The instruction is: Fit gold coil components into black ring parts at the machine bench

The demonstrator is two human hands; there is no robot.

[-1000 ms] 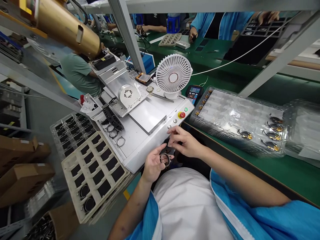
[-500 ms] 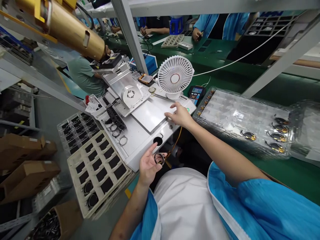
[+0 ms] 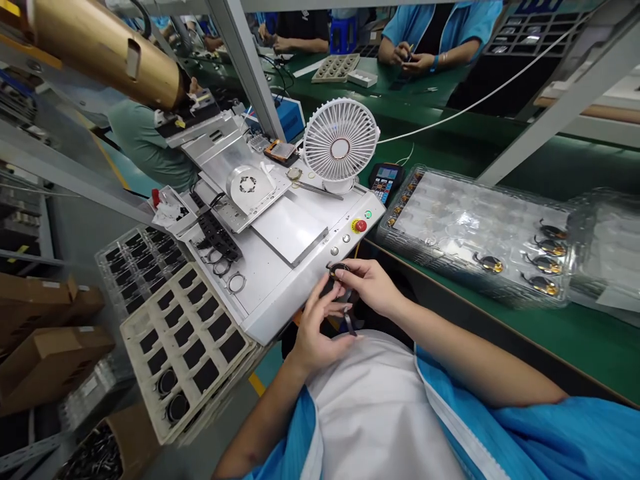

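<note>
My right hand [image 3: 375,287] pinches a small round black disc [image 3: 340,269] with a thin tab, just in front of the white machine's front edge. The fingertips of my left hand [image 3: 317,327] reach up to the underside of the same disc. Low between the left thumb and fingers sits a dark, shiny ring [image 3: 349,321], partly hidden. Beyond the hands, a flat metal plate [image 3: 293,233] lies on the white machine [image 3: 280,300], under a tilted metal fixture [image 3: 247,187].
A red emergency button [image 3: 360,226] sits on the machine's front. Behind stands a white fan [image 3: 341,143]. At right is a clear tray [image 3: 450,220] with several round parts; at left, a beige tray [image 3: 187,333]. A gold cylinder [image 3: 105,57] overhangs the left side. Co-workers sit opposite.
My right hand has left the metal plate and come down to the disc by my left hand. The red button has come into view. A co-worker opposite has brought both hands together.
</note>
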